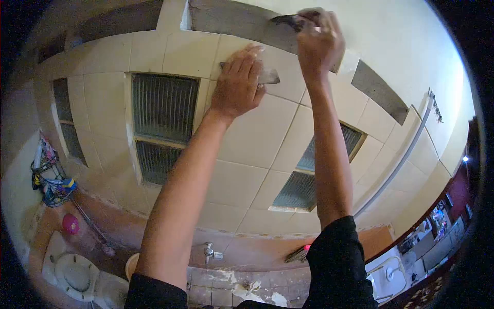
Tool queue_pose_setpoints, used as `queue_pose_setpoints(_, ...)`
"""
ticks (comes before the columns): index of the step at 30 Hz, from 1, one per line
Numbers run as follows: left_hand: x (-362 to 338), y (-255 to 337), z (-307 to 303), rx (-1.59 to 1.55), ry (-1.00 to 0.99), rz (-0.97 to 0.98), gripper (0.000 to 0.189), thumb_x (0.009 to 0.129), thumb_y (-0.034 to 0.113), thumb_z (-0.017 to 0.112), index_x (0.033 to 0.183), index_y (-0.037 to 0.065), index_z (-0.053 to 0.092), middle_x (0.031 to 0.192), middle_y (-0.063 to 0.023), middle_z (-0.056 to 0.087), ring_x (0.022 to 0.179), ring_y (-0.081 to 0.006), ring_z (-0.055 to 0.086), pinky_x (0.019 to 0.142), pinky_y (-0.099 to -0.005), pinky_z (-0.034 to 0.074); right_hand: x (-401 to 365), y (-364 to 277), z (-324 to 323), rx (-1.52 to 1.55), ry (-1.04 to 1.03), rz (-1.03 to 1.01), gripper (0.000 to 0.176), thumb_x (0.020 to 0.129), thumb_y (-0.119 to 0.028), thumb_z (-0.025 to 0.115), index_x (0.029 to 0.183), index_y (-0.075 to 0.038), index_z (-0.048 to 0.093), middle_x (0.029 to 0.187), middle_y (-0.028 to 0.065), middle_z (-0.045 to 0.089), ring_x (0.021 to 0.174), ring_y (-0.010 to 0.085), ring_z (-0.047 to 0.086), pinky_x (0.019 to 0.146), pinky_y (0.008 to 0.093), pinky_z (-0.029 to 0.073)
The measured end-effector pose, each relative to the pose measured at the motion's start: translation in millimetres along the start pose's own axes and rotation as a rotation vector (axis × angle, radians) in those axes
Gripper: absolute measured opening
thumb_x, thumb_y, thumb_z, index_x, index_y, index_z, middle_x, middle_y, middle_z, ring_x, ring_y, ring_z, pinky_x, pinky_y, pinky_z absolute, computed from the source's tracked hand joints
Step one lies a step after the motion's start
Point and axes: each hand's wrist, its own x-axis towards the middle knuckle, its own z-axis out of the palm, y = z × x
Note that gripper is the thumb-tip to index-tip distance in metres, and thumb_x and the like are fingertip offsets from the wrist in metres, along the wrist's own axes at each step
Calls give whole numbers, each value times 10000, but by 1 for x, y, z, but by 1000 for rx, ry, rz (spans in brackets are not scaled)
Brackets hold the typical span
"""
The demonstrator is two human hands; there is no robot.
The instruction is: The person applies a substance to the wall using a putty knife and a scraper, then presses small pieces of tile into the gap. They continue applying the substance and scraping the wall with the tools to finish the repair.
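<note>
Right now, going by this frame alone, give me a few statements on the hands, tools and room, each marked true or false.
1. Both the left hand and the right hand are raised to the tiled wall. True.
2. The left hand is empty. False: it holds a scraper against a tile.
3. The right hand holds a trowel at the bare grey strip. True.
4. A toilet sits at lower right. False: the toilet is at lower left.

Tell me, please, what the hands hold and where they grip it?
Left hand: flat scraper, by its handle end. Right hand: dark trowel, handle hidden in the fist.
</note>
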Motion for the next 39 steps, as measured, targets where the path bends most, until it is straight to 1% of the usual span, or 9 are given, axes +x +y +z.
queue_pose_setpoints(7,1,-3,-1,48,-29,-16,588,715,264,661,1215,6,486,1346,-206,468,1235,-402,446,1017,-499,361,2,0,-2,90,45,-76,153,744,-12,607,850,-85,690,808,92,651,726,291,647,665,371,492)
queue_pose_setpoints(9,-1,-1,2,-33,14,-2,588,710,257,665,1209,5,486,1347,-209,463,1224,-402,451,1010,-500,363,-14,9,4,-39,-13,40,166,743,4,593,849,-83,686,804,92,650,735,283,650,669,370,496)
queue_pose_setpoints(13,2,-3,-1,19,31,20,590,714,259,662,1216,5,484,1349,-196,463,1220,-393,456,1010,-495,363,4,-17,-14,69,2,47,159,738,-15,579,844,-80,679,812,96,648,725,298,646,668,381,498)
queue_pose_setpoints(17,-3,3,2,16,-14,-2,628,713,265,668,1236,-18,469,1347,-214,454,1215,-407,452,1022,-497,357,0,-8,-8,-145,-49,-38,160,723,-10,588,829,-88,679,800,87,646,723,281,646,647,357,505)
queue_pose_setpoints(21,-3,0,1,43,-10,11,641,716,275,675,1237,-34,464,1329,-234,458,1210,-416,451,1019,-507,359,-11,7,-1,28,48,0,153,735,-18,601,841,-90,684,787,94,638,732,286,644,659,364,499)
queue_pose_setpoints(33,-2,-3,1,-13,-15,17,562,715,275,680,1174,5,499,1332,-233,464,1209,-428,449,1000,-520,362,-5,-13,13,79,83,-13,175,720,-29,618,847,-122,693,798,89,634,716,311,623,645,396,496)
queue_pose_setpoints(35,-3,3,0,-8,-14,7,547,712,272,676,1160,8,502,1325,-230,470,1203,-427,455,1001,-517,362,-1,-21,9,-104,134,-9,162,719,-35,617,832,-125,689,781,77,627,706,299,623,636,396,492)
queue_pose_setpoints(37,1,-1,-1,20,10,1,533,709,268,671,1146,12,505,1319,-227,476,1196,-427,462,1002,-514,362,12,-32,0,103,85,-39,92,780,-3,593,843,-26,655,802,179,627,745,364,614,677,449,490)
queue_pose_setpoints(39,-2,0,0,24,49,8,501,691,231,681,1105,-13,539,1287,-203,508,1242,-360,466,1050,-486,359,4,-29,11,117,114,-13,95,773,7,584,829,-21,656,782,159,620,722,352,603,653,438,483)
